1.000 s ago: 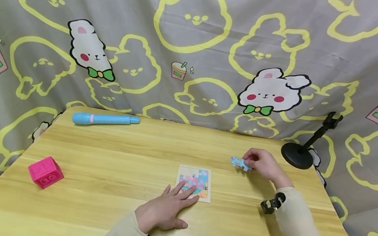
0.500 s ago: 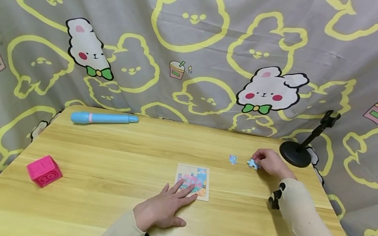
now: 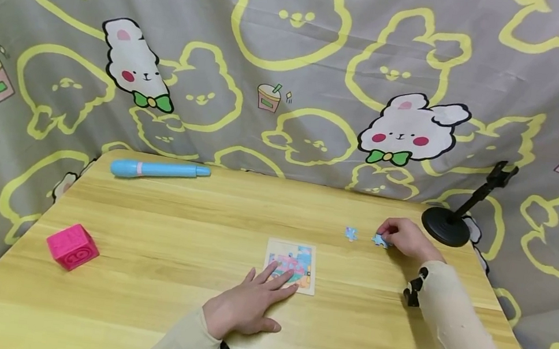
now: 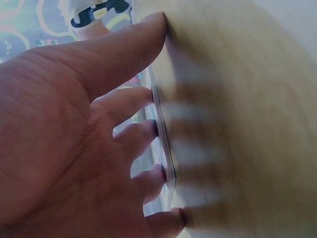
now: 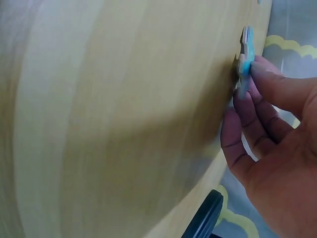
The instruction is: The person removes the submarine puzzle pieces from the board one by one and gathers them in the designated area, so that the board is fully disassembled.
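Observation:
My left hand lies with fingers spread and fairly straight, fingertips resting on a small square jigsaw puzzle in a pale frame. The upper left of the frame is bare; pink, blue and green pieces show elsewhere, partly under the fingers. In the left wrist view, the fingertips meet the edge of the puzzle frame. Over the right back of the table, my right hand pinches a light blue puzzle piece between thumb and fingers. A second, loose puzzle piece lies just left of it.
A blue toy microphone lies at the back left of the wooden table. Towards the left edge sits a pink cube. Behind my right hand stands a black stand with a round base. A patterned curtain hangs behind.
My right hand has shifted right with one puzzle piece, parting it from the other, which stays on the table. The left hand keeps its place on the puzzle.

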{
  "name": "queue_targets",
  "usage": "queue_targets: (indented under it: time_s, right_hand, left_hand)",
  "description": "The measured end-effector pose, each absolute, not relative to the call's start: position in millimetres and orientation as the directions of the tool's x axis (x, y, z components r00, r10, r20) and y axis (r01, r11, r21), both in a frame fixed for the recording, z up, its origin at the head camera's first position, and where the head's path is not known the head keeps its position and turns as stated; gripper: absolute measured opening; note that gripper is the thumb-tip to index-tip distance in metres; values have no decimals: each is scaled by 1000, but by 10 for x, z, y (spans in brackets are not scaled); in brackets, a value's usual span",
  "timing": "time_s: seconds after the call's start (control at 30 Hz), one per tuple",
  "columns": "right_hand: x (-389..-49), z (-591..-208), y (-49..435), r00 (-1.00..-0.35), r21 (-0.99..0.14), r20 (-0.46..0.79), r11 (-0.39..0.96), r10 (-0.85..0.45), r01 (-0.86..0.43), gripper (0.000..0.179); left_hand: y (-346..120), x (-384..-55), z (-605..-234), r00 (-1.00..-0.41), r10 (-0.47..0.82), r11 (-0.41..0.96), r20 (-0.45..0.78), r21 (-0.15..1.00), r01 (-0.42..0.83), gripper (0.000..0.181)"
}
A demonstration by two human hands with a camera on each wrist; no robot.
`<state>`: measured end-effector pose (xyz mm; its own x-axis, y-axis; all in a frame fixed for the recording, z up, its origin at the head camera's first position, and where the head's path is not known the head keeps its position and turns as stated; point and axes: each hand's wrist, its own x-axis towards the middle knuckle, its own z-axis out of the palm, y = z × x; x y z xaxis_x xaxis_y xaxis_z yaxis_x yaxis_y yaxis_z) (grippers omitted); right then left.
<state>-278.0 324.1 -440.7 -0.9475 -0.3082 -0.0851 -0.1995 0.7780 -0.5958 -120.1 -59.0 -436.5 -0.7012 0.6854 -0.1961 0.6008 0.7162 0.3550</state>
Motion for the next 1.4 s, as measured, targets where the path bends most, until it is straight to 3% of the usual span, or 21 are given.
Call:
queue_targets:
  time_s: [0.37, 0.63, 0.93, 1.4]
  right_hand:
    - [-2682, -4329, 3034, -960, -553, -22, 803, -280, -222, 12]
    - [-2439, -4219, 2308, -866, -566, 83, 692, -494, -449, 19]
    - [-2259, -4242, 1776, -812, -569, 5, 666, -584, -482, 18]
    - [-2255, -4404, 1613, -789, -533, -44, 682, -613, -501, 11]
  left_hand:
    - [-573, -1202, -4359, -704, 679, 723, -208, 352, 594, 75]
    - [-576, -1196, -4359, -713, 673, 727, -199, 355, 587, 73]
    - [-561, -1201, -4348, -711, 671, 730, -212, 356, 583, 71]
    - [-572, -1196, -4361, -713, 673, 727, -198, 357, 587, 71]
